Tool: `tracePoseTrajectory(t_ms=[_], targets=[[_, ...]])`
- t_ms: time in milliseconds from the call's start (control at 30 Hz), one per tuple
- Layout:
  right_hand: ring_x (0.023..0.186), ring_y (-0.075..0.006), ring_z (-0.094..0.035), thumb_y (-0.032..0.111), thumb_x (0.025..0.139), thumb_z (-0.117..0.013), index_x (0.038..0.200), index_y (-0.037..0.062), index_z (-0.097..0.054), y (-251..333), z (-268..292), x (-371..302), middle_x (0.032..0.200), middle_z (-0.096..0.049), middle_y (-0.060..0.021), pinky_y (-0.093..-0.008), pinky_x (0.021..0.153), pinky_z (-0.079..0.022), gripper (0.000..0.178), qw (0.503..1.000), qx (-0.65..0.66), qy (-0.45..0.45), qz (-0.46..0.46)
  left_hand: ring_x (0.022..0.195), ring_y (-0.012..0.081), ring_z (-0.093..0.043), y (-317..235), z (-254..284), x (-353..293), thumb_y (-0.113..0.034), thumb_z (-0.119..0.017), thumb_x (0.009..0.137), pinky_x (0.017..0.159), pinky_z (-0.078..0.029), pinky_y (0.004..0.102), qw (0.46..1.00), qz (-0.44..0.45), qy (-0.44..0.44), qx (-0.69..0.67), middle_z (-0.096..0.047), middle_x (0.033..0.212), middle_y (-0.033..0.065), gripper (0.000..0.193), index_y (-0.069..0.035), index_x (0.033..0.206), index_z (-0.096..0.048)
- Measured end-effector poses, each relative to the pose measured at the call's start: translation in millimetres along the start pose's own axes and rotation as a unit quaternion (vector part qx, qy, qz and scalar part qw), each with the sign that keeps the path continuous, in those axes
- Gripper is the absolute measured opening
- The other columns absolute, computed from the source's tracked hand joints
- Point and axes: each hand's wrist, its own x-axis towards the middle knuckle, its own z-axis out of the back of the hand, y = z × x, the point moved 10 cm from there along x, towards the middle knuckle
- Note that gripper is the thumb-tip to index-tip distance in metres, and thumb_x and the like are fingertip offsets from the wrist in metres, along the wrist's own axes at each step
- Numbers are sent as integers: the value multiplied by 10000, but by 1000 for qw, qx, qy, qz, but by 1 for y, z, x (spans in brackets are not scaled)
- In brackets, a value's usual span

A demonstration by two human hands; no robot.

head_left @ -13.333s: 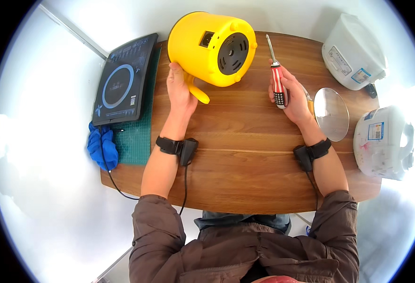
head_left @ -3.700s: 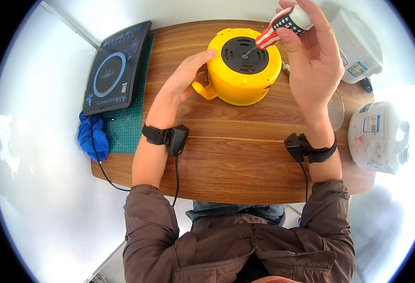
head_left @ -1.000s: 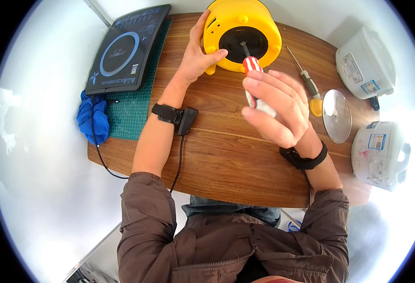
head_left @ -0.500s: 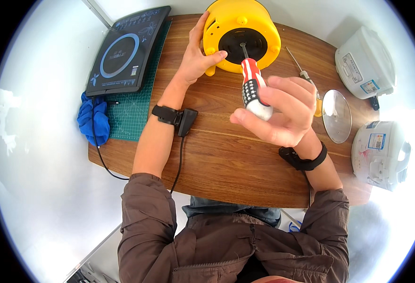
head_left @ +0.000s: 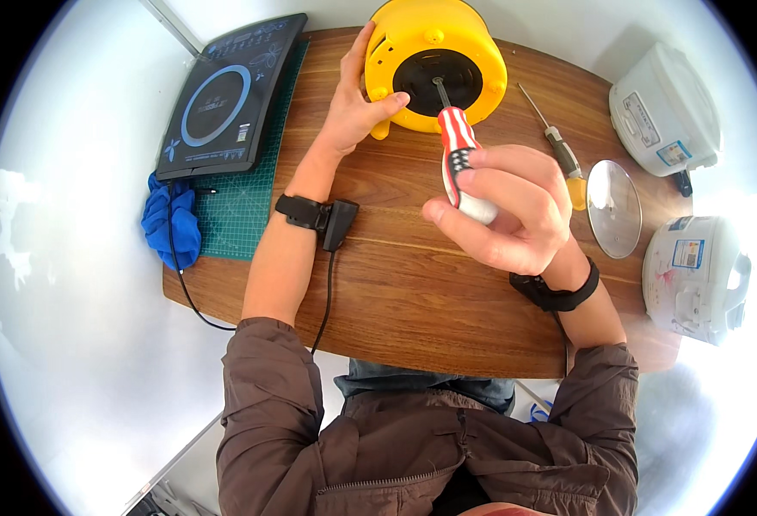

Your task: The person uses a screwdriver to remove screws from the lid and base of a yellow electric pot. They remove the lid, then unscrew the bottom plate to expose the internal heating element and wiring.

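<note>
A yellow drum-shaped reel with a black round centre stands at the far edge of the table. My left hand grips its left side, with the thumb on the front rim and the fingers along the outer wall. In my right hand is a screwdriver whose handle has red and white stripes and stars on a dark patch. Its tip meets the middle of the black centre, and the shaft slants down toward me. My right fingers curl over the handle's white end; the palm side is hidden.
A second screwdriver and a glass lid lie to the right, beside two white rice cookers. On the left, an induction cooker rests on a green cutting mat near a blue cloth.
My right fingers have closed further round the screwdriver handle, which looks turned. The reel and screwdriver appear slightly further left. My left hand keeps its grip.
</note>
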Motion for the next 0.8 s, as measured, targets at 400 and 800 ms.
tracePoseTrajectory(t_ms=[400, 800], targets=[[1114, -319, -718, 91, 781, -810, 1151, 91, -725, 0, 0, -1, 1245, -707, -125, -377, 908, -617, 380, 1000, 17, 12, 3, 1461, 296, -433, 0, -2, 0, -182, -888, 799, 1202, -430, 403, 1000, 19, -3, -1, -371, 1562, 118, 1086, -234, 1682, -258], [942, -234, -669, 90, 702, -884, 1093, 261, -767, -4, 3, -1, 1129, -597, -58, -314, 746, -620, 442, 998, -44, -23, -33, 1482, 296, -401, -2, -1, 0, -175, -890, 771, 1239, -372, 414, 1000, 26, -13, -3, -337, 1587, 116, 1118, -201, 1687, -248]])
